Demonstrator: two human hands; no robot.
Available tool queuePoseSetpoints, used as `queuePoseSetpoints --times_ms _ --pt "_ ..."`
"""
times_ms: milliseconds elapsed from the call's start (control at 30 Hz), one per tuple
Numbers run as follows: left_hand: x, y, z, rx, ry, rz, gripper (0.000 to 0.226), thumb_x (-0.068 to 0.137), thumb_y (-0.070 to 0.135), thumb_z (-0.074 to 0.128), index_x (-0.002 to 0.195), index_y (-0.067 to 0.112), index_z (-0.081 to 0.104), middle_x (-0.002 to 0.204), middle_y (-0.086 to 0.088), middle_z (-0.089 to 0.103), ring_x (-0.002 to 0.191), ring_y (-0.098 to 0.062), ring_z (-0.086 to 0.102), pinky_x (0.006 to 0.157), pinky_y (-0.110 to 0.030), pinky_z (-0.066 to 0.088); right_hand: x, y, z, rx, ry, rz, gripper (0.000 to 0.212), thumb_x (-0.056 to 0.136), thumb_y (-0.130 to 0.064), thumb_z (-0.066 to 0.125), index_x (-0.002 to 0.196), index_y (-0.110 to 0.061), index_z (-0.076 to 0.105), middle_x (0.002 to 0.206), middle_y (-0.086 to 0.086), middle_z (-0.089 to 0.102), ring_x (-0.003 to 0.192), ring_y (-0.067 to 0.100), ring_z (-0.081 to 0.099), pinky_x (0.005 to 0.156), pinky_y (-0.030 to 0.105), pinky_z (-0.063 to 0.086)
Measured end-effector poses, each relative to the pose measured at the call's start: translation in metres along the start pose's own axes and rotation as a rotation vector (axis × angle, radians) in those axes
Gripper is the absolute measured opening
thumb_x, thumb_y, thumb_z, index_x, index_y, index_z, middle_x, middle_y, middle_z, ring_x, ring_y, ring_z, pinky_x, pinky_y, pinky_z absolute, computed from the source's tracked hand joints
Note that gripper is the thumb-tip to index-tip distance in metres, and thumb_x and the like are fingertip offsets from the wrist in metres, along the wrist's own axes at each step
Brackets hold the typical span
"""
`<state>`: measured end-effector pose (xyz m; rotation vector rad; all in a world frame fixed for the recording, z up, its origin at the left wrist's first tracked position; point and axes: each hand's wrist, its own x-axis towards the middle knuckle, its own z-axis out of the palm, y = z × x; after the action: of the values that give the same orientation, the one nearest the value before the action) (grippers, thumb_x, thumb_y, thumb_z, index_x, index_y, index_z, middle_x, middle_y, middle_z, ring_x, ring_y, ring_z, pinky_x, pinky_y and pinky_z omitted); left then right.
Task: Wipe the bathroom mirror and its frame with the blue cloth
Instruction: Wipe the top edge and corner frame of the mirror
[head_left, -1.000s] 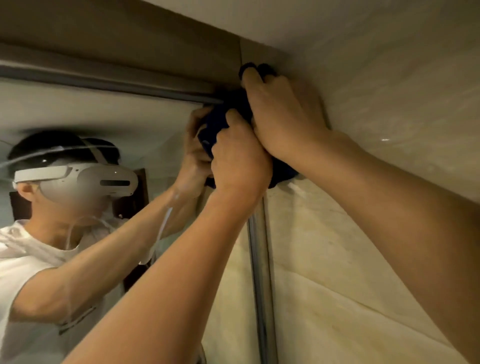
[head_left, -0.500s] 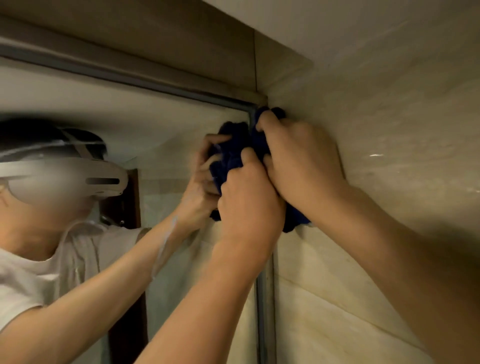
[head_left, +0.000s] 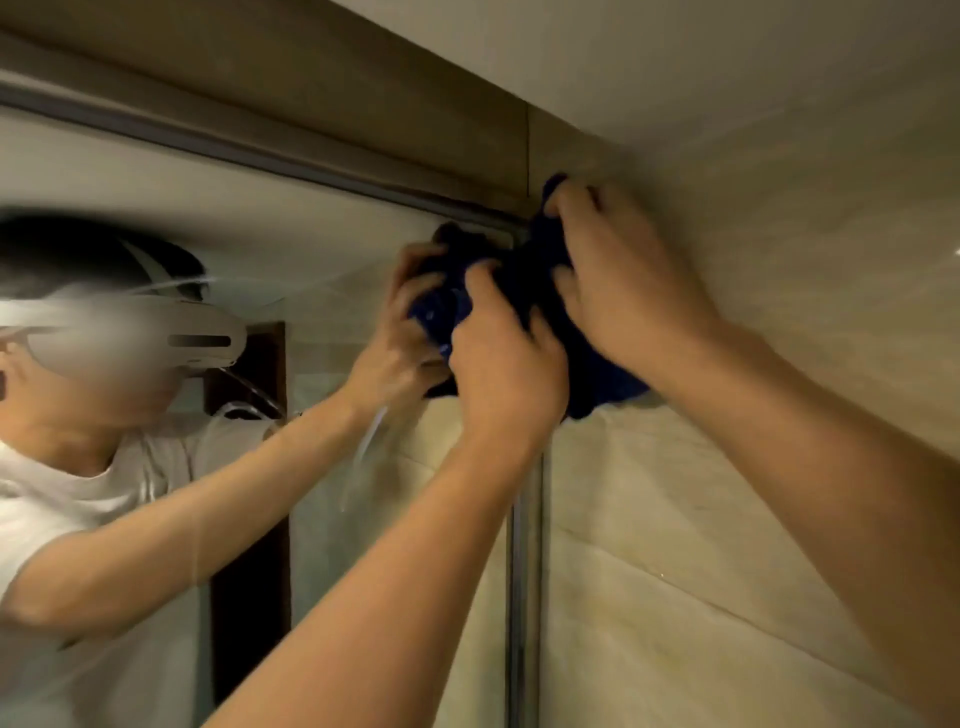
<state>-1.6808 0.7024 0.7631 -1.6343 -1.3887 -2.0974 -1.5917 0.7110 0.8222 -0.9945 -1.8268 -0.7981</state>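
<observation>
Cloth: dark blue, soft, plush pile, bunched into a wad. Located at the mirror's upper right corner, pressed across the frame where it meets the tiled wall. Likely light and limp; should mould into the corner groove and is best held as a gathered wad, not by an edge.

Left hand: fingers curled, gripping the cloth's lower left part against the glass.

Right hand: fingers curled over the cloth's top, pinching it into the corner by the wall.

Mirror: flat, glossy glass, faint streaks showing; probably slick under the cloth, fragile under hard pressure. Reflects a person in a white shirt and headset.

Frame: narrow grey metal strip, smooth, running along the top and down the right edge.

Wall: beige stone-look tiles, polished, thin joints.
</observation>
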Motion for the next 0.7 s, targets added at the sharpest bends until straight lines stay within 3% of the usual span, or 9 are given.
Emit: queuePoseSetpoints --times_ms 33,133,267,400,533,700 --pt "0.01 0.007 0.004 -0.005 -0.015 -0.016 0.034 0.095 0.011 0.052 0.128 0.009 0.045 0.116 -0.011 0.067 0.104 -0.029 0.062 0.075 -0.024 0.039 0.013 0.0 -0.002 -0.008 0.002 0.006 0.041 0.093 -0.009 0.054 0.132 -0.009 0.042 0.127 0.021 0.049 0.104 0.041 0.057 0.081 0.045 0.051" --pt "0.025 0.009 0.013 0.16 -0.099 -0.017 0.023 0.094 0.013 0.05 0.117 0.011 0.046 0.108 -0.012 0.064 0.102 -0.036 0.06 0.071 -0.037 0.04 0.033 -0.003 0.003 -0.021 -0.058 0.013 0.037 0.094 -0.008 0.055 0.13 -0.008 0.046 0.123 0.02 0.055 0.106 0.036 0.058 0.08 0.038 0.05" --pt "0.018 -0.001 0.01 0.328 -0.151 0.062 0.014 0.095 0.016 0.049 0.102 0.017 0.037 0.092 -0.003 0.048 0.099 -0.032 0.056 0.067 -0.04 0.037 0.027 -0.002 0.019 -0.034 -0.053 -0.013 0.037 0.096 -0.01 0.053 0.132 -0.008 0.047 0.12 0.017 0.058 0.103 0.031 0.06 0.076 0.033 0.047" --pt "0.0 -0.01 0.008 0.285 -0.132 0.067 0.014 0.096 0.019 0.047 0.108 0.013 0.042 0.097 -0.008 0.055 0.098 -0.035 0.058 0.07 -0.045 0.046 0.014 -0.004 0.026 -0.026 -0.058 -0.005 0.036 0.093 -0.011 0.056 0.129 -0.007 0.051 0.12 0.017 0.058 0.104 0.031 0.058 0.086 0.037 0.051" --pt "-0.042 -0.037 0.006 0.249 -0.132 0.039 0.009 0.097 0.02 0.043 0.104 0.017 0.04 0.088 -0.004 0.055 0.084 -0.034 0.06 0.066 -0.042 0.045 -0.024 -0.015 0.04 -0.029 -0.09 0.004 0.034 0.091 -0.011 0.056 0.125 -0.009 0.054 0.12 0.015 0.059 0.103 0.035 0.059 0.083 0.037 0.051" --pt "-0.091 -0.07 0.002 0.23 -0.203 -0.026 0.018 0.099 0.021 0.044 0.118 0.019 0.045 0.088 -0.002 0.059 0.085 -0.031 0.062 0.065 -0.039 0.044 -0.08 -0.03 0.057 -0.046 -0.162 0.066 0.035 0.09 -0.013 0.052 0.125 -0.014 0.048 0.122 0.012 0.054 0.1 0.037 0.059 0.074 0.039 0.045"
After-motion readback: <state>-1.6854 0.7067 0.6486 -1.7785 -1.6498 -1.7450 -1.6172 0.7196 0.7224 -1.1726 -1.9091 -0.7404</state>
